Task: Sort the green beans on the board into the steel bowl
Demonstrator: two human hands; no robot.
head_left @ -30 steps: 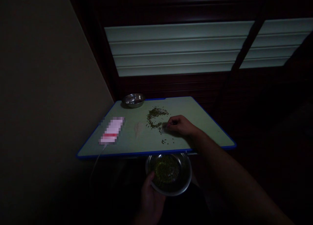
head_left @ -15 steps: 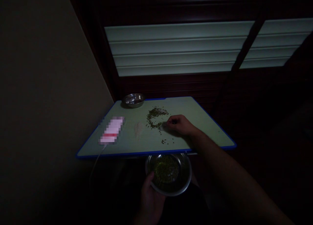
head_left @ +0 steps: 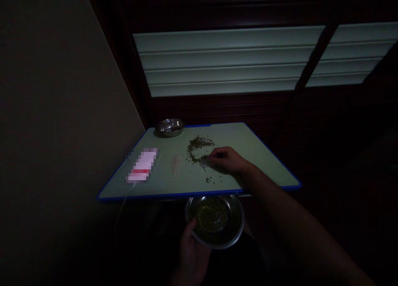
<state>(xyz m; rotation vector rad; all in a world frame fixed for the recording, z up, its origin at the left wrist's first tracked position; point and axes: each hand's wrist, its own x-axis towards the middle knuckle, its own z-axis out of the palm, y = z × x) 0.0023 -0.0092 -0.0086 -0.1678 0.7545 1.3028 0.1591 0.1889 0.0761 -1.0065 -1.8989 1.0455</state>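
My left hand (head_left: 193,253) grips a metal bowl (head_left: 238,232) from below, its thumb over the rim, just under the table's near edge. Small green beans (head_left: 212,214), which look like mung beans, cover the bowl's bottom. On the tabletop, more green beans (head_left: 195,145) lie scattered in a curved patch, with some pale bits among them. At that patch's right end, my right hand (head_left: 226,158) is closed with thumb and fingertips pinched together; what they hold, if anything, is too small and dark to make out. Several loose beans (head_left: 209,180) lie nearer the front edge.
The light green table (head_left: 261,165) has a blue rim. A second metal bowl (head_left: 170,128) stands at its back left corner. A blurred-out phone (head_left: 142,165) with a white cable (head_left: 122,205) lies at the left. A pale patch of fine grains (head_left: 175,165) lies between phone and beans.
My right hand's fingers have shifted very slightly at the near end of the bean patch. My left hand and the bowl have hardly moved.
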